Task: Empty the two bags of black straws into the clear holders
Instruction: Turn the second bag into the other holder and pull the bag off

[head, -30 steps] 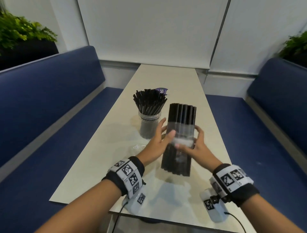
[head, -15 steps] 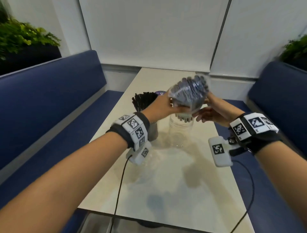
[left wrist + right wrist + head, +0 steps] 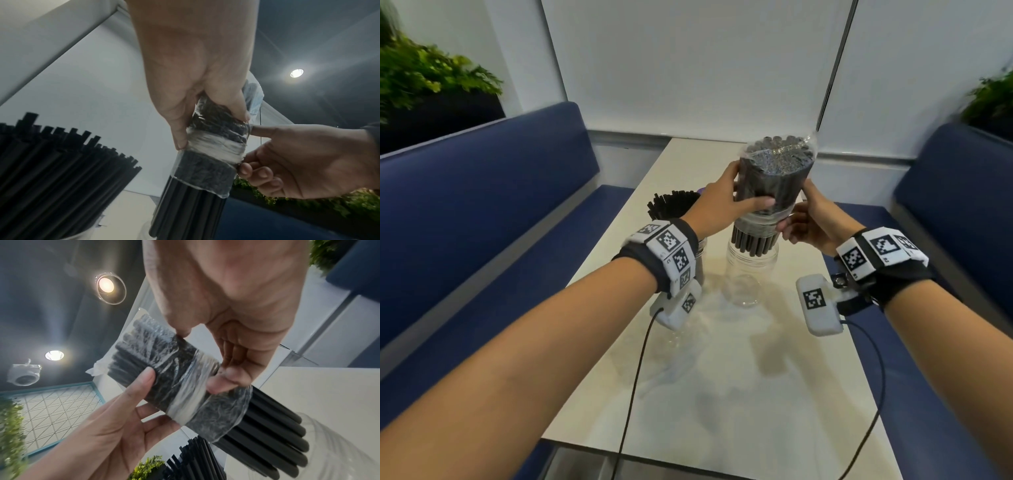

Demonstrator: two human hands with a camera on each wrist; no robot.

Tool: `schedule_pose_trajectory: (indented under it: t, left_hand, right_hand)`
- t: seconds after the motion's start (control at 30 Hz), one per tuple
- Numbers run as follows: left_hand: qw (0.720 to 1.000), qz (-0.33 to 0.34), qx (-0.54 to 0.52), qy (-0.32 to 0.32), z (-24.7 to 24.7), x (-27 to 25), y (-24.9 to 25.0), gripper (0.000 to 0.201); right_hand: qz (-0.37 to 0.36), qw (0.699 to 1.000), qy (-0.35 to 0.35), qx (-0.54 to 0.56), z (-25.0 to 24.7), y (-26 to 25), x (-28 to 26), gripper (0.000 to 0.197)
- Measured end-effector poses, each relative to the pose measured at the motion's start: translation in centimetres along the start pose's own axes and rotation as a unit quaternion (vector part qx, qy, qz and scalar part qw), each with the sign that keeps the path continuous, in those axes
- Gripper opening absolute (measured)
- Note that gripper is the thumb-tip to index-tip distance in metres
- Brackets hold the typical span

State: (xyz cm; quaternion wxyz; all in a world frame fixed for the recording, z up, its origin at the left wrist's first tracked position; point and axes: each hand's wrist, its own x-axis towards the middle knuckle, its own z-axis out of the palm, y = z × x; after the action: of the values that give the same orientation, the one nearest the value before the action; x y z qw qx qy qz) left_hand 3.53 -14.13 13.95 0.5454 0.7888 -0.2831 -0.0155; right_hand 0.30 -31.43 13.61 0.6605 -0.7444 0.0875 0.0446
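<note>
A clear bag of black straws (image 3: 774,181) stands upright in the air, open end down, right above the empty clear holder (image 3: 748,274). Black straw ends (image 3: 753,241) stick out of the bag's bottom, just inside the holder's mouth. My left hand (image 3: 722,209) grips the bag's middle from the left. My right hand (image 3: 804,219) pinches the bag's lower plastic on the right side. In the left wrist view, the bag (image 3: 213,146) sits between both hands. In the right wrist view, the straws (image 3: 267,426) slide toward the holder's rim (image 3: 339,451). A second holder full of straws (image 3: 674,205) stands to the left, partly behind my left wrist.
The pale table (image 3: 739,394) runs away from me between two blue benches (image 3: 482,212) (image 3: 955,205). Plants (image 3: 424,75) sit behind both benches. Wrist-camera cables hang over the table's near part. A white wall closes the far end.
The bag has gone from low over the table to raised and upended over the empty holder. Both hands rose with it, and straw ends now poke out below.
</note>
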Motion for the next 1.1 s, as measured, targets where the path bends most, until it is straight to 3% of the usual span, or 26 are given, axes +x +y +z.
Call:
schedule_pose_trajectory:
  t: [0.2, 0.47, 0.53, 0.6, 0.7, 0.8, 1.0, 1.1]
  left_hand:
    - [1.0, -0.01, -0.014, 0.002, 1.1, 0.0, -0.7, 0.077]
    - [0.999, -0.03, 0.03, -0.029, 0.7, -0.4, -1.5, 0.08]
    - [0.999, -0.039, 0.026, -0.025, 1.0, -0.3, -1.5, 0.079]
    - [0.999, -0.049, 0.012, -0.014, 1.2, -0.1, -1.4, 0.078]
    - [0.998, -0.063, -0.008, 0.008, 1.4, 0.5, -1.1, 0.075]
    - [0.998, -0.063, -0.027, 0.009, 1.6, 0.9, -0.8, 0.074]
    - [0.993, -0.091, -0.072, 0.023, 2.3, 1.1, -0.7, 0.067]
    - [0.989, -0.116, -0.086, 0.04, 2.3, 1.3, -0.7, 0.063]
  right_hand:
    - [0.002, 1.0, 0.005, -0.019, -0.9, 0.2, -0.3, 0.078]
    - [0.069, 0.996, -0.001, -0.055, 0.5, 1.4, -0.1, 0.082]
    - [0.056, 0.991, 0.037, -0.112, 0.7, 1.3, -0.1, 0.081]
    - [-0.01, 0.983, 0.091, -0.161, 0.9, 0.9, -0.1, 0.072]
    - [-0.092, 0.992, 0.063, -0.066, 1.2, 0.5, -0.5, 0.064]
    - [-0.097, 0.995, 0.028, -0.01, 1.5, 0.5, -0.7, 0.061]
    - [-0.051, 0.995, 0.067, 0.05, 1.2, 0.1, 0.5, 0.039]
    - [-0.069, 0.992, 0.091, 0.051, 1.0, 0.2, 0.9, 0.033]
